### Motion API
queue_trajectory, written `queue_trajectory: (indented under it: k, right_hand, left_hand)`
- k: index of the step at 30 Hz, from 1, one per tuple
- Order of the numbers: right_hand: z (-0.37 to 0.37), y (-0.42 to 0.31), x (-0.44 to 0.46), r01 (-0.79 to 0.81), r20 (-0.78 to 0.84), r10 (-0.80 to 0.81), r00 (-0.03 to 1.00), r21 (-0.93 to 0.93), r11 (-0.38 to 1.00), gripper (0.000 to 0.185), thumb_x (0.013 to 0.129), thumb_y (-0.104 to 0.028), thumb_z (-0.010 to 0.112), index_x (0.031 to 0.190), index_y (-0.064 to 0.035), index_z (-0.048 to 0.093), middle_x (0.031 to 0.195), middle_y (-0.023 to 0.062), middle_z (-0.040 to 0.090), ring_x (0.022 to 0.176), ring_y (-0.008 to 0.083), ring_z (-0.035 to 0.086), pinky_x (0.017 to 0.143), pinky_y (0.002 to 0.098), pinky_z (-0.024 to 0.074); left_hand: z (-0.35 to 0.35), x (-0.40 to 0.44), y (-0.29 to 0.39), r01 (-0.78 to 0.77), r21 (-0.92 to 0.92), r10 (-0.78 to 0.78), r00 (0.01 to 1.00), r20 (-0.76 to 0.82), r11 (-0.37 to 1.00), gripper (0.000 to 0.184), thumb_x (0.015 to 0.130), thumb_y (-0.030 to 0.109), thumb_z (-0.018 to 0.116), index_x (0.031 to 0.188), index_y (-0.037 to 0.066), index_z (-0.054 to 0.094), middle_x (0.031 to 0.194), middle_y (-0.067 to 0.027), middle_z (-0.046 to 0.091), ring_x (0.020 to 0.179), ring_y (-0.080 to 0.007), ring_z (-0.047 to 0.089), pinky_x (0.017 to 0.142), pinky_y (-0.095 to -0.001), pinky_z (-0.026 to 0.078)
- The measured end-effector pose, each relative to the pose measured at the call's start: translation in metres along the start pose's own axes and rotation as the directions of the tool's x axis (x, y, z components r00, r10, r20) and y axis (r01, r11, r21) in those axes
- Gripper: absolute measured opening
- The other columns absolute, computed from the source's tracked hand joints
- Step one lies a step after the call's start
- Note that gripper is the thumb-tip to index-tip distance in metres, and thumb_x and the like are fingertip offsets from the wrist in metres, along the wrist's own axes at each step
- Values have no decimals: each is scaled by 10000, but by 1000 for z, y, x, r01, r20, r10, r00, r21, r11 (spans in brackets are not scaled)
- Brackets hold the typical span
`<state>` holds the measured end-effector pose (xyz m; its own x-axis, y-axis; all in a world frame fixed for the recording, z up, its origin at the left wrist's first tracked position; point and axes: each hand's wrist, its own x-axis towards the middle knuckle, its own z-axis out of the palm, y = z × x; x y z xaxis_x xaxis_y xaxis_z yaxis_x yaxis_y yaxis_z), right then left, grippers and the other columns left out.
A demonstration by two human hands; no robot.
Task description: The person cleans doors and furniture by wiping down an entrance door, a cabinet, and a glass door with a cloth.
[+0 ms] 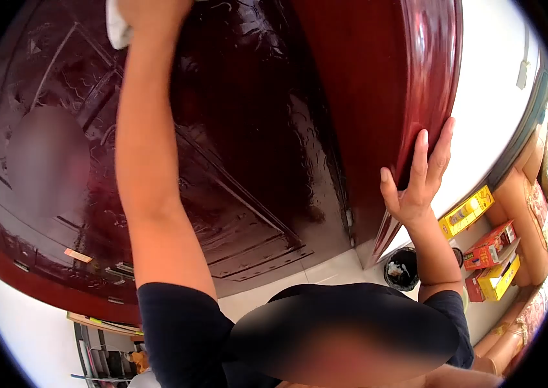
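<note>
At the top edge of the view, my left hand is closed on a white cloth against a glossy dark-red carved door; the frame's edge cuts off part of the hand. My left arm stretches across the door's raised pattern. On the right, my right hand rests with fingers spread on the rounded edge of the red door frame. Its thumb and fingers are apart, and nothing is held in it.
A black bin with litter inside stands near the foot of the frame. Yellow boxes and red boxes sit beside a brown sofa. A white wall adjoins the frame. Shelved items show at lower left.
</note>
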<state>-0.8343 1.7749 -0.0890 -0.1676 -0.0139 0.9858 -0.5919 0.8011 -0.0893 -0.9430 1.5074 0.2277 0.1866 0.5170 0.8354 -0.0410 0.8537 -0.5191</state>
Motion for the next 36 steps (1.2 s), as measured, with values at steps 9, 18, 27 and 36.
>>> queue_trajectory:
  k: [9,18,27,36]
  right_hand:
    - [-1,-2,1,-4,-20,4,1000,-3,1000,785,739,-198,737,1440,0,444,1495,409,262,1349,546,342,1106,555,311]
    - [2,0,0,43,-46,-43,998,-1,999,751,802,-195,683,1456,43,400,1535,376,221,1414,503,288,1141,522,263]
    - [7,-3,0,45,-80,-47,996,-27,999,775,765,-214,716,1450,13,434,1531,374,235,1383,500,328,1119,511,292]
    - [9,-3,0,79,-78,-84,993,-65,995,738,916,-330,616,1486,53,345,1560,336,212,1456,445,249,1167,478,226]
  left_hand:
    - [-79,-223,167,-144,-380,386,600,701,914,562,811,227,620,1362,130,567,1402,-28,487,1376,-239,383,1006,-368,386]
    - [-103,-308,201,375,-614,352,567,745,694,65,716,118,655,776,96,643,807,-109,653,766,-293,635,727,-409,513]
    - [-33,-119,152,597,-741,-346,795,498,306,553,974,295,492,1428,-12,421,1333,-272,514,1224,-439,502,1056,-466,384]
    - [-116,-352,291,812,-578,-130,583,802,75,629,900,2,515,1504,42,342,1312,-259,540,1191,-397,564,1016,-428,440]
